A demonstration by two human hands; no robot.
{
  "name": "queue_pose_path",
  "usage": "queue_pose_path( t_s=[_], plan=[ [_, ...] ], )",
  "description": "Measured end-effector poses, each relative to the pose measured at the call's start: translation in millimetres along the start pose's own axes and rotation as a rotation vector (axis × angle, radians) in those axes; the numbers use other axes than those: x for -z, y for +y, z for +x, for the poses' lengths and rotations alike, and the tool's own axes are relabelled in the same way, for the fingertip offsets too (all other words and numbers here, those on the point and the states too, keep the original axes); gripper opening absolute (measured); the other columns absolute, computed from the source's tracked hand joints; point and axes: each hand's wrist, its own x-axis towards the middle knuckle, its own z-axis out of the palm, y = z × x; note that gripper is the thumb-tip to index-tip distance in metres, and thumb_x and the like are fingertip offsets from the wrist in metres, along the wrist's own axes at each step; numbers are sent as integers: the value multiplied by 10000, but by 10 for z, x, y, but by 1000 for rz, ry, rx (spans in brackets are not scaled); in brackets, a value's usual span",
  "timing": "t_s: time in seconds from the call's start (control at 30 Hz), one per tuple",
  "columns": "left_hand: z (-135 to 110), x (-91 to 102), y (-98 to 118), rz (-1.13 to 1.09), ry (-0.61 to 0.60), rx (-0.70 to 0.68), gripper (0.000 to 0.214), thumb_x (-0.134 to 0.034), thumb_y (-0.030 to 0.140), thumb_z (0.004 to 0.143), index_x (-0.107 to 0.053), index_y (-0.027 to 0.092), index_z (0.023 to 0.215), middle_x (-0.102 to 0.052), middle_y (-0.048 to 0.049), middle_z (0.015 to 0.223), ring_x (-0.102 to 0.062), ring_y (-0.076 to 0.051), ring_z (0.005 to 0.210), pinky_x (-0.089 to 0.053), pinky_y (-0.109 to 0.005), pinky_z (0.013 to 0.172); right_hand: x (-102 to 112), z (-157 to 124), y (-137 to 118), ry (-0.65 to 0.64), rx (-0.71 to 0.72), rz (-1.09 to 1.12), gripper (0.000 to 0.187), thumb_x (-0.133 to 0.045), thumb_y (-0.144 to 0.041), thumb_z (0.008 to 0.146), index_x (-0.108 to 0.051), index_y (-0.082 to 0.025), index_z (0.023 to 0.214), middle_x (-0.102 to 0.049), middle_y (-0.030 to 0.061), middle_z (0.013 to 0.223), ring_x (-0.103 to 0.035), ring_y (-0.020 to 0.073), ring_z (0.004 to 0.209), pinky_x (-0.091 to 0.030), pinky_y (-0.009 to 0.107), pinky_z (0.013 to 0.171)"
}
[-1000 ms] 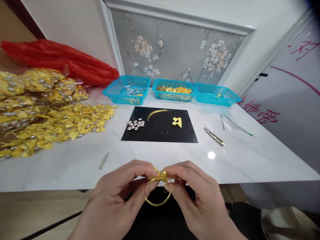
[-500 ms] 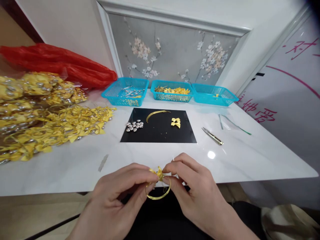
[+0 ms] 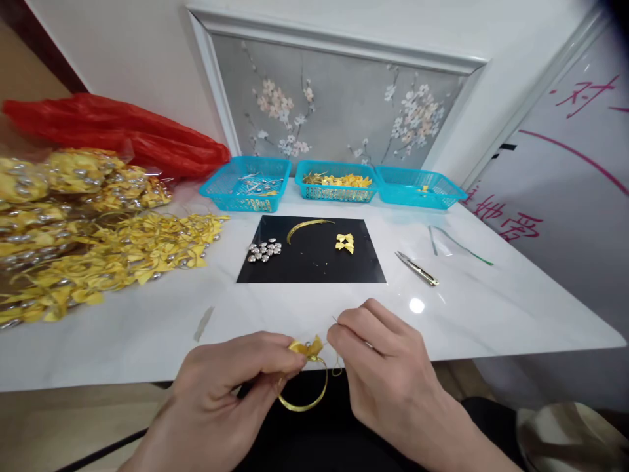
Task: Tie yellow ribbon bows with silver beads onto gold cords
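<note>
At the near table edge my left hand (image 3: 230,387) pinches a small yellow ribbon bow (image 3: 308,347) with a silver bead on it; a gold ribbon loop (image 3: 302,400) hangs below the bow. My right hand (image 3: 381,367) is closed just to the right, pinching a thin gold thread (image 3: 336,325) that runs from the bow. Farther back lies a black mat (image 3: 314,265) carrying a cluster of silver beads (image 3: 264,249), a curved gold cord (image 3: 303,226) and two yellow bows (image 3: 345,242).
Three turquoise baskets (image 3: 246,187) (image 3: 335,181) (image 3: 417,188) line the wall. A big heap of finished yellow bows (image 3: 98,249) and red plastic bags (image 3: 118,134) fill the left side. Small snips (image 3: 417,269) and a green strip (image 3: 462,247) lie at the right.
Both hands have dropped slightly toward the table edge. My right hand has pulled a little away from the bow, drawing the thin thread out; the left still pinches the bow.
</note>
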Motion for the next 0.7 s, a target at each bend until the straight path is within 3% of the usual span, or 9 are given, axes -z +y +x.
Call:
queue_pose_path(
  t_s=[0.13,0.27,0.37,0.5,0.6,0.7],
  plan=[
    [28,28,9,10,-62,-17,320,-539,15,842,-722,276,818,-764,59,757,-719,-84,644,-548,-123,601,86,5,-68,-52,-150,275,218,-448,-5,943,-603,-129,852,-534,43,822,-487,147,729,-423,277,629],
    [-43,11,-31,97,-40,-8,327,-577,29,820,-759,299,850,-765,16,855,-726,-125,687,-555,-168,611,145,24,-148,-97,-248,513,158,-486,-58,951,-581,-159,875,-520,7,827,-517,102,706,-424,215,613],
    [-215,5,-80,151,2,97,311,-647,117,819,-788,366,941,-787,0,996,-752,-185,866,-579,-221,780,102,-4,-157,-145,-298,478,169,-476,-72,943,-598,-170,879,-529,11,825,-519,110,679,-416,226,587],
    [-375,22,-114,18,73,309,258,-594,326,891,-791,426,1023,-758,22,1174,-691,-211,1127,-533,-224,956,-17,-89,-127,-141,-331,337,210,-445,-88,954,-616,-168,862,-541,32,826,-518,132,638,-423,264,579],
    [-265,10,-107,-54,19,411,243,-591,396,900,-830,378,862,-787,-7,1046,-724,-228,1031,-575,-226,847,-73,-123,-105,-103,-320,305,228,-435,-88,959,-607,-164,831,-538,35,813,-508,131,618,-415,261,565],
    [-53,-41,-91,-167,-156,419,275,-619,383,892,-814,305,714,-770,-17,810,-730,-207,766,-572,-239,691,-77,-123,-75,-95,-319,312,228,-426,-86,957,-614,-167,857,-538,38,818,-508,133,621,-414,256,558]
  ],
)
